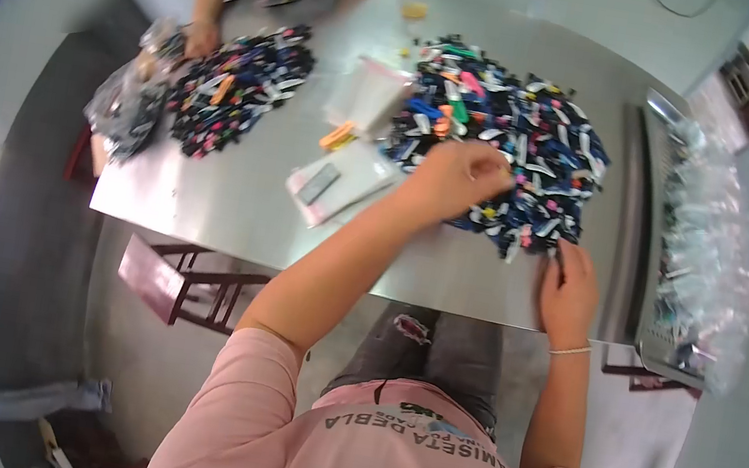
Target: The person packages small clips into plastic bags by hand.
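A wide pile of small dark pieces (544, 153) with white strips and bright coloured bits lies on the metal table; their exact kind is too small to tell. My left hand (456, 180) reaches over the pile's near side, thumb and fingers pinched together; whatever is between them cannot be made out. At the pile's near right corner, my right hand (573, 290) is closed with a small dark piece (563, 264) between thumb and fingers. Left of the pile are a clear plastic bag stack (369, 96), an orange clip-like object (338, 136) and a white packet (338, 184) with a grey rectangle on it.
Across the metal table (201, 216), a co-worker's hand (201, 40) touches a second pile (238, 95) beside filled plastic bags (129, 102). A plastic cup (413, 0) stands at the far edge. On the right is a metal tray (654, 229) with clear bags (705, 247). Stools (190, 283) stand below.
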`<state>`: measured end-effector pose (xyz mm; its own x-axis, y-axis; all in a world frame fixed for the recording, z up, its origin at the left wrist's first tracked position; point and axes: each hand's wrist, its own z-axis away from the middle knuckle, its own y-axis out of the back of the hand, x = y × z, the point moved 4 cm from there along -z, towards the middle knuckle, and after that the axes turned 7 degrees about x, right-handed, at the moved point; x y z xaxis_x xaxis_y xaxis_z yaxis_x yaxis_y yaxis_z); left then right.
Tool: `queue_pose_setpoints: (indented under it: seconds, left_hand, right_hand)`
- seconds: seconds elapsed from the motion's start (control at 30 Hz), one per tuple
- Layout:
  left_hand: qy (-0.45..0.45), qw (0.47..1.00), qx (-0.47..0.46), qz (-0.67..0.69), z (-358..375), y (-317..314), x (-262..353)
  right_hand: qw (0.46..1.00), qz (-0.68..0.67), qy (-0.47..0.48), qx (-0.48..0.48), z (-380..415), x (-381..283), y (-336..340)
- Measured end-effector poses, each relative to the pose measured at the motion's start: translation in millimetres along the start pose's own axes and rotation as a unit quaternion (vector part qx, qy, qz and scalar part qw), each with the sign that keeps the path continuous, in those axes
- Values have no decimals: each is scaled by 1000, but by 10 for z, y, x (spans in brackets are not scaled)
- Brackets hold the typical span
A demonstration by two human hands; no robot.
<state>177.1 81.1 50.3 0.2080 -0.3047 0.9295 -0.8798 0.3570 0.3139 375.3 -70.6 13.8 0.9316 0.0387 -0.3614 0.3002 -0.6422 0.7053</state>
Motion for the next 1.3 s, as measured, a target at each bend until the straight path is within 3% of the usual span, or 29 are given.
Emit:
queue_pose_setpoints:
  seconds: [0.03,0.1,0.17,0.23,0.37,0.53,0.7,0.9,1.2,1.3]
  left_hand:
    - [-31,998,6,-46,157,38,63]
    - [-18,992,27,-123,477,181,39]
    - [-106,937,144,-299,779,389,-101]
    - [-83,914,170,-358,1004,593,-140]
    - [-74,852,230,-465,1221,807,-272]
    - [-123,819,211,-519,1202,806,-382]
    - [-74,826,203,-520,1149,807,-378]
    - [-128,827,201,-509,1194,688,-256]
    - [-134,785,166,-582,1054,731,-475]
    - [-115,796,153,-574,1026,747,-433]
  right_hand:
    - [1000,-13,6,-5,5,13,-13]
    - [990,-105,-92,-30,16,142,-32]
    - [988,-116,-90,-38,27,175,-28]
    - [993,-108,-34,-15,49,155,-13]
    - [997,-69,-23,-28,47,84,-2]
    - [999,-49,-11,-14,71,97,13]
    - [997,-68,-20,-14,93,96,35]
    - [998,-64,3,3,88,66,53]
    - [997,-72,1,5,79,64,55]
    - [997,-74,0,5,89,69,42]
